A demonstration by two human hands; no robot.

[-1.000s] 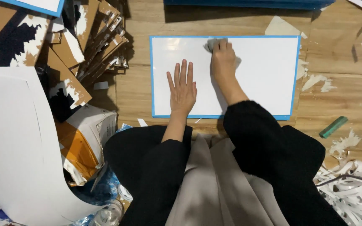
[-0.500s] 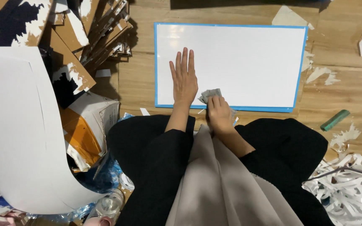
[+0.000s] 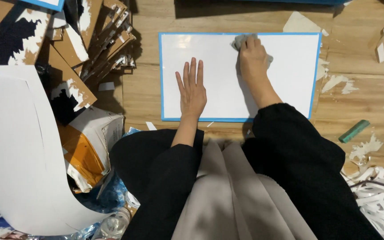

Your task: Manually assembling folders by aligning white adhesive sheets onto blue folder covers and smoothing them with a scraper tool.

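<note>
Right hand (image 3: 253, 57) has its grip closed on a grey cloth (image 3: 242, 42) near the far edge of the blue-framed whiteboard (image 3: 290, 66) lying on the wooden floor. Left hand (image 3: 192, 89) lies flat and open, pinning it. If that palm eases off, I reckon the board skids toward the torn cardboard pile (image 3: 90, 53).

package: white-and-orange box (image 3: 92, 149) | place: floor, left | state: torn open
</note>
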